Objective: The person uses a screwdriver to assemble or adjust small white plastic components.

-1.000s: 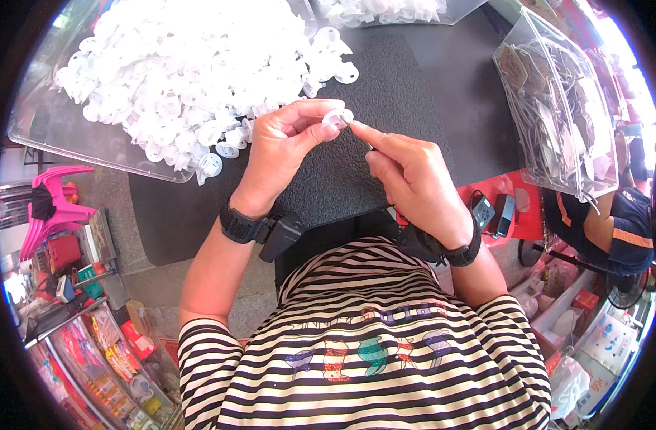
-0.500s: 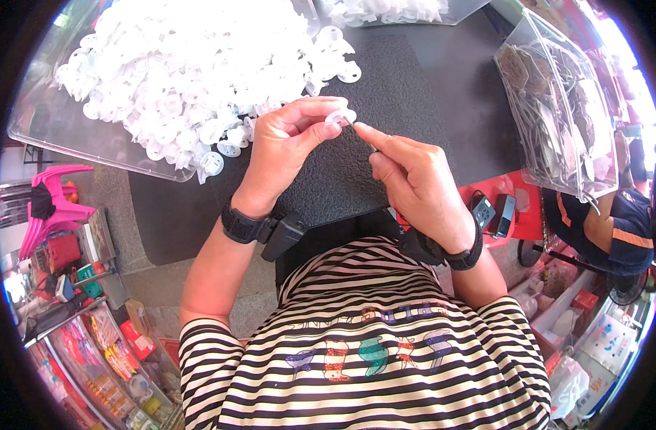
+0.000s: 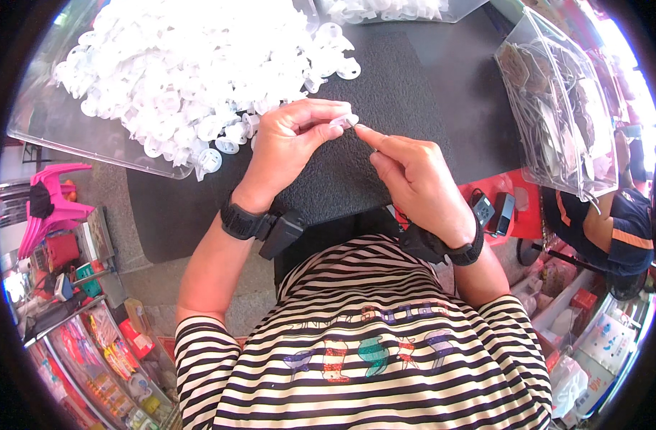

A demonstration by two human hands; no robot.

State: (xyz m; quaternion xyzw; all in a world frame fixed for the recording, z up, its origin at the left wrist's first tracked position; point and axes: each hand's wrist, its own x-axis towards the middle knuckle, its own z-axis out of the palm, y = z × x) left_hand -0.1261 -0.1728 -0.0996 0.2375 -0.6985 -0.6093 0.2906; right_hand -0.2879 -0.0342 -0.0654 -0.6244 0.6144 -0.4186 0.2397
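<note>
L hand (image 3: 288,143) pinches wht pc (image 3: 346,121); R hand (image 3: 417,172) at its edge, can't tell grip; gap btwn palms over blk mat (image 3: 335,175).

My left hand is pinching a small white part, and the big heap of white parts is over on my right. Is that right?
Not quite: the head view shows the big heap on your left, not your right. Your left hand is indeed pinching a small white part.
</note>
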